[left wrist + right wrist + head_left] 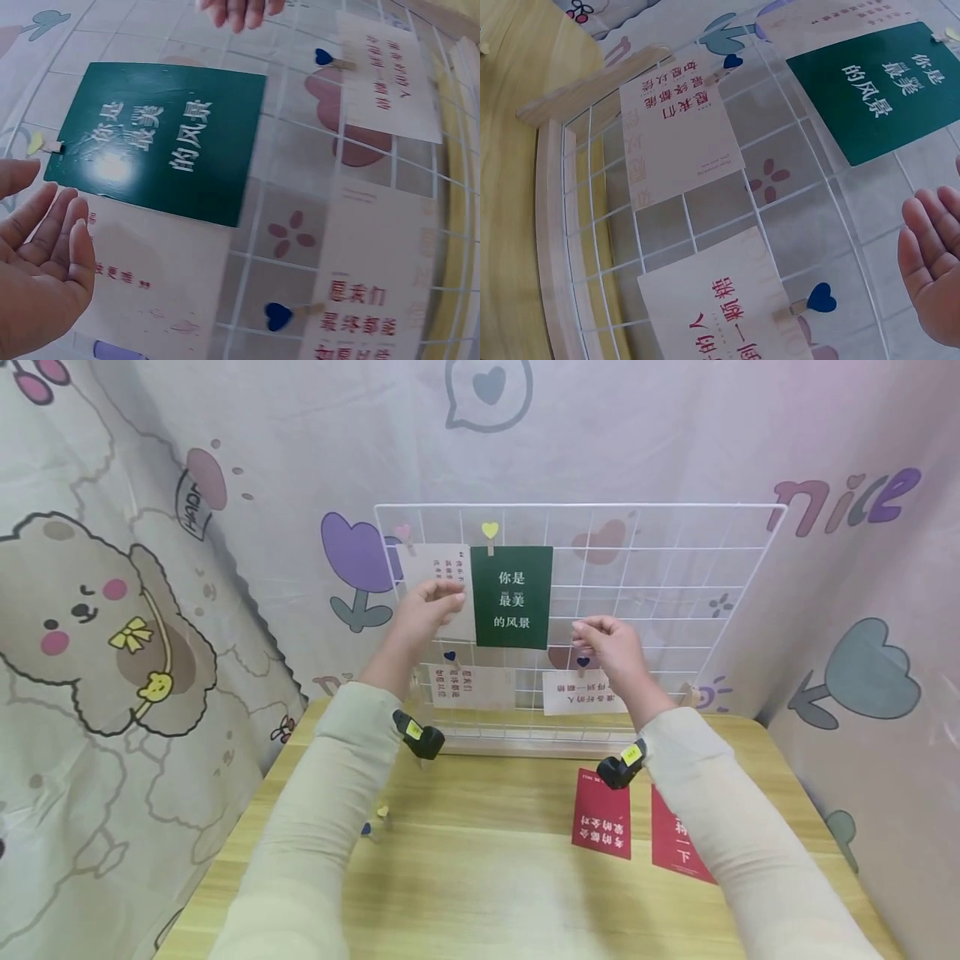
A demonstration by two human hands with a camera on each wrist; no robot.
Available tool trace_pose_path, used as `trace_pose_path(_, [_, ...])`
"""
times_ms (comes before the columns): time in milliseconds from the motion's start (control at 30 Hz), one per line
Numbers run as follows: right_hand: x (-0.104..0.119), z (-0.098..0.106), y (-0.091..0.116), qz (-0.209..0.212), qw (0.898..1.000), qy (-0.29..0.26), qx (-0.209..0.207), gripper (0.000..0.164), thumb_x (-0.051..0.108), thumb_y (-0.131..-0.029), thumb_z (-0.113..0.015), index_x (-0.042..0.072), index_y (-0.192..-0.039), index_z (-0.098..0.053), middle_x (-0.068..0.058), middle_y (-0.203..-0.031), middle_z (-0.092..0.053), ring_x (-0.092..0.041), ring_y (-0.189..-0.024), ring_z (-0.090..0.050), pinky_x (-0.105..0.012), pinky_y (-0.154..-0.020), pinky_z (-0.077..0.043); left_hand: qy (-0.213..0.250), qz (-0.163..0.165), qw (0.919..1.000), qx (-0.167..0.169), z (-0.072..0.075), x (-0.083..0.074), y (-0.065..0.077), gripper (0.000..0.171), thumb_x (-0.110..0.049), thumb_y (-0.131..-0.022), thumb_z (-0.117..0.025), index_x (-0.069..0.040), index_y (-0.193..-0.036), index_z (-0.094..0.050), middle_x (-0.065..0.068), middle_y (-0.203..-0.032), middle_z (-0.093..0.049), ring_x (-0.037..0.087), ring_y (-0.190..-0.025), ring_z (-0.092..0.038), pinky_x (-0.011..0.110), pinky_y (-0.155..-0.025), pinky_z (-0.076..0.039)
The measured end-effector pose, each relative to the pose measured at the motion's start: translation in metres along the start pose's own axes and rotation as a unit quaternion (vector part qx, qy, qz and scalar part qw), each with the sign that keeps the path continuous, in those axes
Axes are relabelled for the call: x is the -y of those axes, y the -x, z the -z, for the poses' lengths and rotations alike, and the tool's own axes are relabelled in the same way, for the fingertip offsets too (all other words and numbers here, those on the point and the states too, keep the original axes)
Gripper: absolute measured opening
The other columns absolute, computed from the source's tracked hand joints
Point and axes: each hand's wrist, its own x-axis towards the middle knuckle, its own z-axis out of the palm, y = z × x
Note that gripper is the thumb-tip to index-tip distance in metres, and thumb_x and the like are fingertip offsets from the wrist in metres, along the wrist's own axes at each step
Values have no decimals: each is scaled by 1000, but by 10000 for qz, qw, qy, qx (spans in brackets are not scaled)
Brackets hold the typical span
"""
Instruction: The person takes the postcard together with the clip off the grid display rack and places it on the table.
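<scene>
A green card (512, 597) with white characters hangs upright on the white wire grid (645, 568), held at its top by a yellow heart clip (490, 532). My left hand (427, 614) is at the card's left side, in front of a white card (459, 627) under a pink heart clip (404, 533). Its fingers are loosely bent and grip nothing, as the left wrist view shows of the same hand (45, 262). To the right of the green card is my right hand (613, 652), bare and relaxed, above a white card (573, 693) with a blue heart clip (583, 662).
Another white card (491, 687) hangs lower left under a blue heart clip (450, 657). Two red cards (602, 814) lie on the wooden table (480, 877) at the right. Loose heart clips (367, 829) lie at the left. A patterned curtain (300, 435) surrounds the table.
</scene>
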Motion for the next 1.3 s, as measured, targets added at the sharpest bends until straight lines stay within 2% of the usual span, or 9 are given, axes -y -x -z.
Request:
trace_pose_path(133, [5, -7, -3, -66, 9997, 244, -35, 27, 20, -82, -60, -1, -99, -55, 2, -78, -59, -18, -78, -58, -25, -69, -47, 1, -120, 9999, -65, 1, -12, -5, 31, -23, -86, -53, -15, -115, -51, -2, -113, -52, 12, -99, -50, 27, -85, -39])
trace_pose_path(333, [10, -12, -4, -65, 9990, 437, -64, 30, 18, -81, -60, -2, -102, -54, 3, -80, -58, -6, -71, -56, -21, -66, -46, 85, -309, 9994, -138, 0, -31, -14, 31, -18, -86, -54, -12, -116, -51, 0, -112, -53, 13, -97, -51, 24, -83, -40])
trace_pose_path(467, [10, -15, -8, -90, 9982, 585, -46, 34, 19, -82, -59, -2, -107, -53, -5, -89, -59, -12, -78, -57, -24, -67, -46, 23, -431, 9989, -162, -3, -46, -20, 32, -17, -86, -53, -11, -117, -50, 0, -113, -53, 13, -97, -51, 23, -83, -40])
trace_pose_path(600, [10, -17, -10, -70, 9979, 639, -71, 34, 20, -82, -59, -1, -108, -54, -9, -94, -58, -20, -86, -55, -25, -68, -45, -230, -490, 9983, -204, -6, -59, -24, 34, -20, -86, -54, -14, -119, -50, -3, -116, -52, 10, -101, -48, 23, -86, -37])
trace_pose_path(700, [10, -18, -11, -77, 9975, 693, -70, 33, 20, -82, -59, 1, -108, -54, -9, -97, -58, -19, -86, -54, -26, -70, -45, -441, -488, 9975, -257, -8, -63, -28, 36, -22, -85, -54, -16, -120, -49, -6, -116, -51, 9, -103, -46, 23, -86, -36])
trace_pose_path(967, [9, -20, -12, -234, 9964, 811, -84, 34, 22, -82, -59, 2, -109, -54, -7, -98, -58, -15, -86, -54, -30, -73, -44, -593, -408, 9967, -380, -15, -67, -35, 38, -21, -86, -53, -19, -123, -47, -7, -119, -49, 8, -105, -45, 22, -88, -35])
trace_pose_path(1133, [9, -26, -15, -107, 9986, 510, 60, 34, 16, -81, -60, -3, -109, -53, -9, -93, -58, -21, -89, -55, -34, -80, -43, -879, -406, 9946, -386, -17, -71, -39, 41, -21, -86, -52, -17, -126, -44, -5, -124, -47, 9, -106, -46, 20, -89, -34])
trace_pose_path(1300, [11, -30, -16, -40, 9984, 539, 140, 32, 14, -82, -58, -3, -109, -53, -12, -95, -57, -26, -92, -55, -37, -83, -42, -1089, -353, 9927, -372, -21, -75, -44, 41, -23, -86, -53, -15, -125, -45, -2, -123, -47, 10, -102, -50, 20, -88, -35])
